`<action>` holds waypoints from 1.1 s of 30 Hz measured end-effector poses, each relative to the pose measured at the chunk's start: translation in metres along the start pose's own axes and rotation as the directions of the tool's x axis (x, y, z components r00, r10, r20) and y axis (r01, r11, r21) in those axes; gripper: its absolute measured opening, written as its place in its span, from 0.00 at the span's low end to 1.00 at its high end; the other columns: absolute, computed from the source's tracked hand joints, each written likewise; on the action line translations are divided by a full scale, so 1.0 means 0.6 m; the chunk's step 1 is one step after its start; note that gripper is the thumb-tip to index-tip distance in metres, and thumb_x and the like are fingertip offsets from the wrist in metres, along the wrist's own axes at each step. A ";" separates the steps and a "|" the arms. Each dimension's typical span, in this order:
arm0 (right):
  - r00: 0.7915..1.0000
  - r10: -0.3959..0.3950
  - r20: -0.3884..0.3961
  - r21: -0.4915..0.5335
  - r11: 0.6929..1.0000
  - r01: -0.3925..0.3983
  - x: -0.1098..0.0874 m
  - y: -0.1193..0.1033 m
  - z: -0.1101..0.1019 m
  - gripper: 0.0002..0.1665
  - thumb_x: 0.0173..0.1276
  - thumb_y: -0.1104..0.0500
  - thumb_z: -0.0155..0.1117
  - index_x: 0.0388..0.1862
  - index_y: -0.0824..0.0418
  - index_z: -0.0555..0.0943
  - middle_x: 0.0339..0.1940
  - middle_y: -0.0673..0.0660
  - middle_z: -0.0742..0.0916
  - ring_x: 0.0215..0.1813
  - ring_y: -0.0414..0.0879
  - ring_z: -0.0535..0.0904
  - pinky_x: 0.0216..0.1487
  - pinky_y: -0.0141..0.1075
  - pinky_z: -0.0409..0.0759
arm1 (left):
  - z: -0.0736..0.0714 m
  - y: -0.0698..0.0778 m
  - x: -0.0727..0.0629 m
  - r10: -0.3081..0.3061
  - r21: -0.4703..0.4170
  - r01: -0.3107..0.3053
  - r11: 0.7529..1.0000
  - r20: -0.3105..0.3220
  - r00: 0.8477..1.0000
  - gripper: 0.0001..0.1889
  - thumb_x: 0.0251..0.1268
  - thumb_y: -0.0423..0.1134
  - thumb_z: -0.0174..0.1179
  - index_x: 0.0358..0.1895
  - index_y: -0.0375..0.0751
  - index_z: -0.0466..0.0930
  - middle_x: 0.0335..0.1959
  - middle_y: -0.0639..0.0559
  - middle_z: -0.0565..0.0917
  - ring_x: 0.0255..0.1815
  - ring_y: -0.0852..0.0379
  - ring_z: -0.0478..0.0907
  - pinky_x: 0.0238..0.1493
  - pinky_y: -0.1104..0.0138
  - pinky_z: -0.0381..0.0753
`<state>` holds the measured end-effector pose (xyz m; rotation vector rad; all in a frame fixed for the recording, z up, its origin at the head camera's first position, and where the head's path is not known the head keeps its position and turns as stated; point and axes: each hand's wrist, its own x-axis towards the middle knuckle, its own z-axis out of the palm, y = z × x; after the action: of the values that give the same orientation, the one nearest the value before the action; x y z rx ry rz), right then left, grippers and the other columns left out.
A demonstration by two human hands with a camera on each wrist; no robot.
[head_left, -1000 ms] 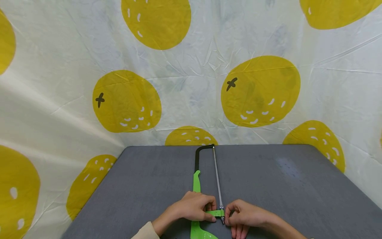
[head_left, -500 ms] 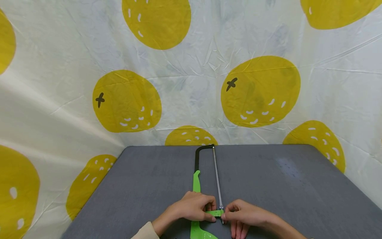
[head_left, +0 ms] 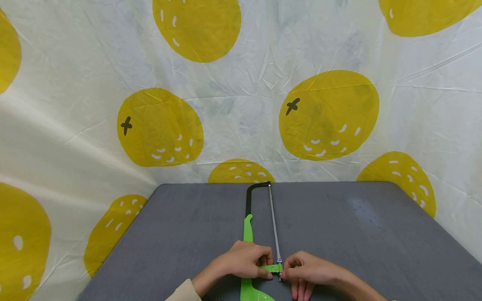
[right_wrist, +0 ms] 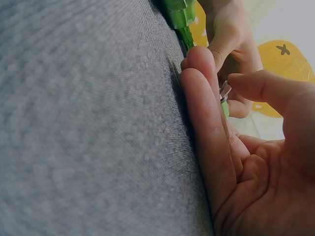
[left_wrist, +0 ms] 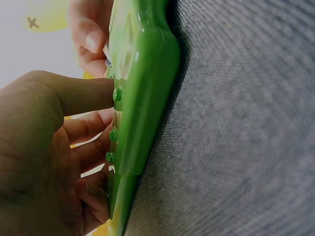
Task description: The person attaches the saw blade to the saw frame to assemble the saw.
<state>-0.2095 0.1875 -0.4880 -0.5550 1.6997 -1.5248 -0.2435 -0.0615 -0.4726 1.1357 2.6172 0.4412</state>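
Note:
A hacksaw point(head_left: 247, 229) with a green handle and a black front bow lies flat in the head view, its silver blade point(head_left: 274, 225) running along the right side. My left hand point(head_left: 246, 258) lies over the green frame and holds it, thumb and fingertips at the short green arm point(head_left: 272, 269). In the left wrist view those fingers press along the green handle point(left_wrist: 147, 93). My right hand point(head_left: 310, 269) pinches a small metal wing nut point(right_wrist: 225, 90) at the blade's near end, between thumb and index finger. Its other fingers point(right_wrist: 209, 118) rest low on the table.
The hacksaw lies on a grey cloth-covered table point(head_left: 196, 221), its black tip close to the far edge. Behind and to both sides hangs a white curtain point(head_left: 241, 125) printed with big yellow fruit. A pale mark point(head_left: 364, 211) shows on the table at right.
My right thumb and index finger have closed in on the wing nut and shift slightly around it; the small metal end has turned. The left hand and the hacksaw stay in place.

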 end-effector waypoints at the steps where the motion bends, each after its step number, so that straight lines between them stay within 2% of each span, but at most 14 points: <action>1: 1.000 0.001 -0.004 -0.003 1.000 -0.001 0.000 0.000 0.000 0.11 0.75 0.60 0.57 0.41 0.66 0.83 0.20 0.48 0.88 0.18 0.31 0.82 0.19 0.27 0.79 | 0.000 0.000 0.000 -0.001 -0.001 0.001 1.000 0.000 1.000 0.09 0.65 0.58 0.69 0.38 0.64 0.80 0.27 0.74 0.78 0.25 0.76 0.71 0.33 0.74 0.68; 15: 1.000 -0.008 -0.001 -0.007 1.000 0.008 -0.001 -0.004 0.001 0.08 0.70 0.63 0.56 0.41 0.66 0.82 0.20 0.48 0.88 0.19 0.31 0.83 0.20 0.26 0.79 | -0.001 -0.002 0.001 0.005 -0.010 -0.005 1.000 0.006 1.000 0.09 0.65 0.58 0.69 0.38 0.64 0.80 0.26 0.74 0.77 0.25 0.76 0.71 0.32 0.74 0.68; 33: 0.999 -0.039 0.025 0.010 0.999 0.039 0.000 0.000 -0.003 0.05 0.72 0.64 0.60 0.43 0.65 0.78 0.20 0.48 0.88 0.20 0.32 0.84 0.20 0.27 0.79 | -0.003 0.001 0.002 0.005 0.005 -0.005 1.000 0.004 1.000 0.10 0.64 0.58 0.69 0.38 0.65 0.80 0.27 0.75 0.78 0.26 0.77 0.71 0.33 0.74 0.68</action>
<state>-0.2111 0.1885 -0.4881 -0.6033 1.6704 -1.5464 -0.2448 -0.0606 -0.4706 1.1435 2.6142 0.4324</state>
